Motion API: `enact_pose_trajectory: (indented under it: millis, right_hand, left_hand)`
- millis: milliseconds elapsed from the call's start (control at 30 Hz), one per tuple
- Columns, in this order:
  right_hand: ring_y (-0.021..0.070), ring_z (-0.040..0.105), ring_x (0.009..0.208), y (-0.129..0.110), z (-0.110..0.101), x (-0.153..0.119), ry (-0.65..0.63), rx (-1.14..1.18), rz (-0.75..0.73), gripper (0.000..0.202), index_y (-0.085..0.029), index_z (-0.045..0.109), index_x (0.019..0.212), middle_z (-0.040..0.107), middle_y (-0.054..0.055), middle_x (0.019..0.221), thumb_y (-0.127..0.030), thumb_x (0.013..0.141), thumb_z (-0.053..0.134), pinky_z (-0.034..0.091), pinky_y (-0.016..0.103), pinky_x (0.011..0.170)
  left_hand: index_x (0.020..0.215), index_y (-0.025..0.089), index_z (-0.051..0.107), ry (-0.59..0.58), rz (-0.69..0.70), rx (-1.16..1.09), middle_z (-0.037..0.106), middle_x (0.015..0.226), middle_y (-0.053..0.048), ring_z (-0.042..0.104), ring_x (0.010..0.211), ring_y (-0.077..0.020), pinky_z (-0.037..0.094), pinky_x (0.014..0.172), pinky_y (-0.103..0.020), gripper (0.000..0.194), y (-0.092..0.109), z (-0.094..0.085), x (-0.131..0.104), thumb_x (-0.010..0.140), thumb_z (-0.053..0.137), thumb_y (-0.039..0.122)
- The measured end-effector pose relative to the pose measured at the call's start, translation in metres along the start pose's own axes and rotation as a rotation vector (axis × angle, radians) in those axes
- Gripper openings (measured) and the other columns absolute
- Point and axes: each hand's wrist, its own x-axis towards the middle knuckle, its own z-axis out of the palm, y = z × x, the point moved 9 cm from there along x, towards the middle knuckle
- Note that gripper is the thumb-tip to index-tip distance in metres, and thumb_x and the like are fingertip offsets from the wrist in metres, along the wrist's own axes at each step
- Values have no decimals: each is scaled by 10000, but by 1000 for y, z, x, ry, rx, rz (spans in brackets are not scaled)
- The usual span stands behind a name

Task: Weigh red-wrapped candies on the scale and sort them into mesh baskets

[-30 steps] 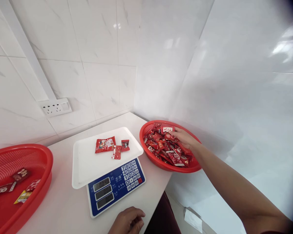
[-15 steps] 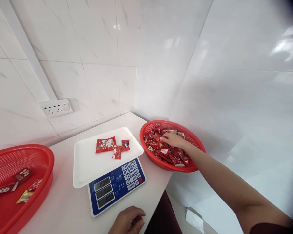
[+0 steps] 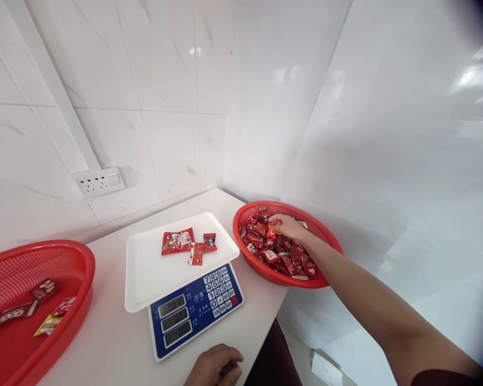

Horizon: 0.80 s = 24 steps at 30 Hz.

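Above the table's (image 3: 108,327) back edge, a white power socket (image 3: 94,184) with a rocker switch (image 3: 115,180) sits on marble-veined wall tiles (image 3: 167,59), under slanting cable trunking (image 3: 50,78). Below the right edge, a white sheet-like object (image 3: 326,369) lies on the floor (image 3: 300,346).

Red packets (image 3: 282,252) — white tray (image 3: 153,268) — blue panel (image 3: 196,311)

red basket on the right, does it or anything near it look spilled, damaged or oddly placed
The right basket appears to jut past the table edge, so it may be partly overhanging. Otherwise nothing stands out: I see no spill or damage, and three packets lie on the scale tray.
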Motion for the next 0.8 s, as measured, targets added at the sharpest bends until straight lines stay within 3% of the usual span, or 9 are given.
enact_pose_trajectory:
  millis: [133, 233, 333, 500, 600, 700, 800]
  right_hand:
    - [163, 630, 889, -18, -11, -9, -9, 216, -16, 310, -158, 551, 1050, 631, 90, 1094, -132, 747, 496, 510, 266, 745]
    - [159, 640, 861, -43, -3, -19, -68, 339, -57, 322, -167, 546, 1062, 641, 80, 1073, -127, 744, 509, 523, 266, 736]
    - [163, 634, 879, -84, 19, -31, -149, 448, -118, 311, -184, 568, 1042, 642, 62, 1067, -124, 737, 541, 522, 275, 760]
    - [158, 609, 927, -170, 72, -56, -355, 536, -270, 252, -201, 620, 939, 646, 32, 1046, -77, 723, 584, 497, 304, 845]
    - [148, 611, 925, -207, 97, -64, -463, 589, -317, 282, -204, 613, 986, 632, 38, 1087, -59, 750, 563, 503, 320, 850]
    - [148, 597, 982, -220, 104, -62, -455, 627, -352, 329, -217, 601, 1046, 598, 47, 1161, -50, 768, 544, 511, 313, 844]
    - [145, 615, 956, -209, 97, -53, -391, 571, -355, 341, -214, 588, 1076, 594, 60, 1174, -55, 780, 530, 522, 294, 813]
  left_hand:
    - [965, 182, 648, 0, 8, 12, 668, 865, -73, 623, 746, -162, 483, 672, -209, 250, 0, 0, 1, 802, 494, 293]
    - [956, 172, 657, 17, -4, 12, 675, 869, -75, 627, 739, -162, 486, 680, -218, 243, 1, -2, -1, 783, 508, 254]
    - [970, 184, 658, 28, -33, -5, 675, 894, -67, 625, 757, -158, 484, 678, -215, 237, 4, -4, -3, 782, 518, 221]
    - [987, 182, 661, 48, -64, -35, 666, 912, -64, 614, 774, -151, 479, 699, -217, 238, 8, -7, -7, 796, 522, 216]
    - [990, 182, 661, 50, -82, -38, 660, 910, -62, 610, 779, -154, 478, 705, -224, 237, 9, -7, -8, 800, 525, 219]
    - [1004, 192, 655, 49, -89, -44, 655, 932, -58, 609, 802, -158, 480, 718, -228, 239, 10, -8, -9, 812, 520, 234]
    - [1000, 202, 656, 35, -87, -27, 657, 937, -52, 609, 801, -155, 480, 719, -226, 236, 11, -7, -9, 810, 519, 228]
